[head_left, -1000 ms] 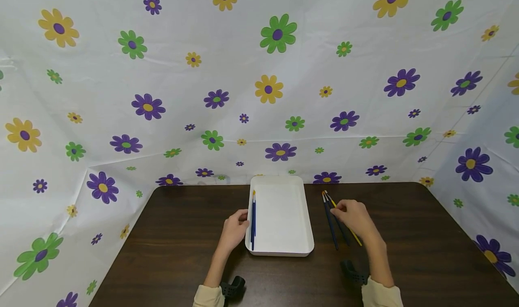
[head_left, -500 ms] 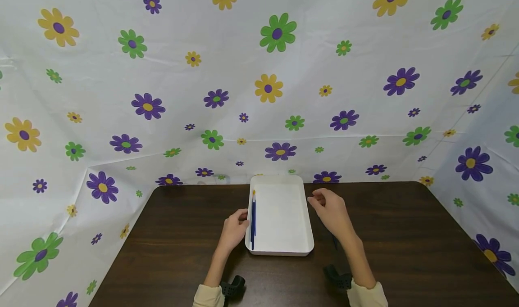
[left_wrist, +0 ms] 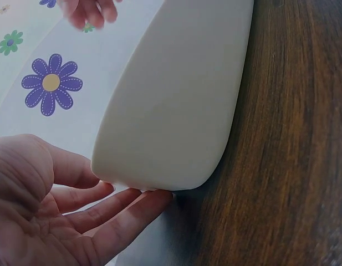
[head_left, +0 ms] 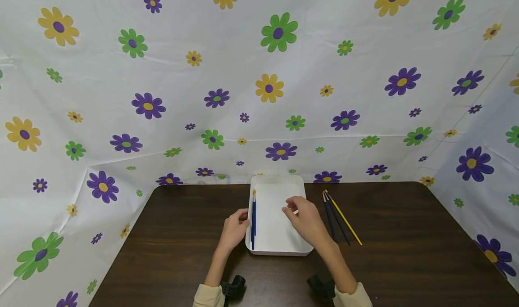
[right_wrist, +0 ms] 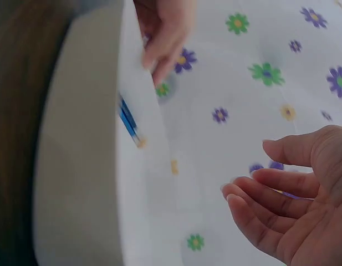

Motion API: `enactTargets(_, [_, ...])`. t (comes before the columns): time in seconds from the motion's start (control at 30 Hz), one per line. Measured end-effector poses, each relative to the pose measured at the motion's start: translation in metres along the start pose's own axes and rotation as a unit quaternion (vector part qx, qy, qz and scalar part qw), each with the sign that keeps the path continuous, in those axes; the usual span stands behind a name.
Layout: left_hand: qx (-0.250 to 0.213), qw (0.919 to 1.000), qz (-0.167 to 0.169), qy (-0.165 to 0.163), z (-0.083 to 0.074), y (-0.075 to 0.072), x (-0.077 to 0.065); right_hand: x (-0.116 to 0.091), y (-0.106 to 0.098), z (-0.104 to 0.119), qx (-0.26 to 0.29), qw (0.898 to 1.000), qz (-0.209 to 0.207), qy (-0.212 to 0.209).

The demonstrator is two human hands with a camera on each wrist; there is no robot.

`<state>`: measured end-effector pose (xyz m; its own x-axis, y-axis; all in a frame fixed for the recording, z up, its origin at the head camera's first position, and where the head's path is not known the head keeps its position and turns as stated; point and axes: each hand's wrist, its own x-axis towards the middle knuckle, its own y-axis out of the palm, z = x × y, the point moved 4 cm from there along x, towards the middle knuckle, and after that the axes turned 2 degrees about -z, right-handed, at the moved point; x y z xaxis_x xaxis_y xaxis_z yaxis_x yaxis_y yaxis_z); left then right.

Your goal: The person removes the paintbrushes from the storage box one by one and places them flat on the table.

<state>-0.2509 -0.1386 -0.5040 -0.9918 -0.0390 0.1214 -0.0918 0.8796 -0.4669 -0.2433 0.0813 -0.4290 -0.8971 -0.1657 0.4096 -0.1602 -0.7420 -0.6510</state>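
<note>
A white rectangular tray (head_left: 279, 235) lies on the dark wooden table. Two blue paintbrushes (head_left: 253, 221) lie side by side along its left inner wall. At the tray's left rim, my left hand (head_left: 234, 229) pinches the edge; the left wrist view shows the thumb (left_wrist: 76, 169) at the rim and fingertips against the outer side. My right hand (head_left: 306, 219) hovers over the tray's right half, fingers loosely bent, holding nothing. In the right wrist view, a gap shows between its thumb and fingers. Right of the tray lie two dark-handled paintbrushes (head_left: 339, 223) and a yellow paintbrush (head_left: 344, 219).
The table (head_left: 182, 244) ends at the back against a white flowered sheet (head_left: 243, 73), which also rises at both sides. Black wrist mounts (head_left: 233, 286) sit on both forearms, low over the table.
My right hand has moved left from above the loose paintbrushes to over the tray, uncovering the yellow paintbrush. My left hand, the tray and its blue paintbrushes stay in place.
</note>
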Motion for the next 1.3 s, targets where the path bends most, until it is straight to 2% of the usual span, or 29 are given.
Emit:
enactTargets(0.4, [0.012, 0.9999, -0.008, 0.005, 0.000, 0.001, 0.000, -0.015, 0.052, 0.017, 0.021, 0.998, 0.007, -0.057])
enactTargets(0.6, [0.018, 0.9997, -0.010, 0.014, 0.002, 0.001, 0.001, -0.023, 0.070, 0.019, 0.036, 0.998, 0.019, -0.057])
enactTargets(1.0, [0.014, 0.9998, -0.007, 0.009, 0.001, 0.001, 0.002, -0.027, 0.082, 0.019, 0.036, 0.996, 0.043, -0.065])
enactTargets(1.3, [0.014, 0.9996, -0.011, 0.023, 0.000, 0.000, 0.002, -0.029, 0.089, 0.022, 0.026, 0.997, 0.046, -0.061])
